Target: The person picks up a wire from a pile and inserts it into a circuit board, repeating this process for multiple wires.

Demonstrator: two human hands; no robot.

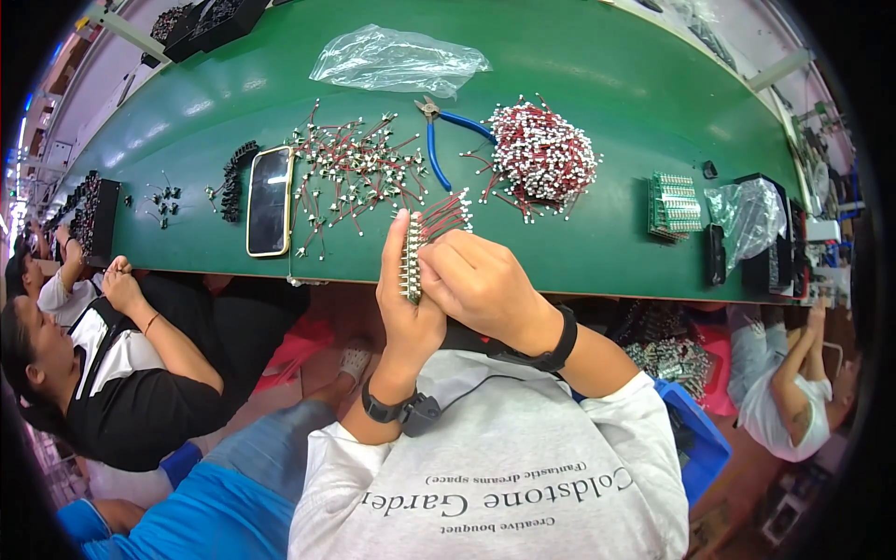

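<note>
My left hand (408, 313) grips a narrow strip of small circuit boards (411, 257) upright, its thumb and fingers along the sides. Metal parts line the strip. From its far right side, red and dark wires (448, 215) with white ends fan out over the table. My right hand (485, 280) is closed against the strip's right side with the fingertips pinched; what lies between them is hidden. Beyond the hands is a loose spread of short wired parts (359, 163). To the right of it sits a dense heap of red wires with white ends (543, 157).
Blue-handled cutting pliers (433, 140) lie behind my hands, near a clear plastic bag (399, 61). A phone (271, 201) is at left. Stacked green circuit boards (674, 205) and a black bin (765, 233) stand right. Other people (140, 364) sit on both sides.
</note>
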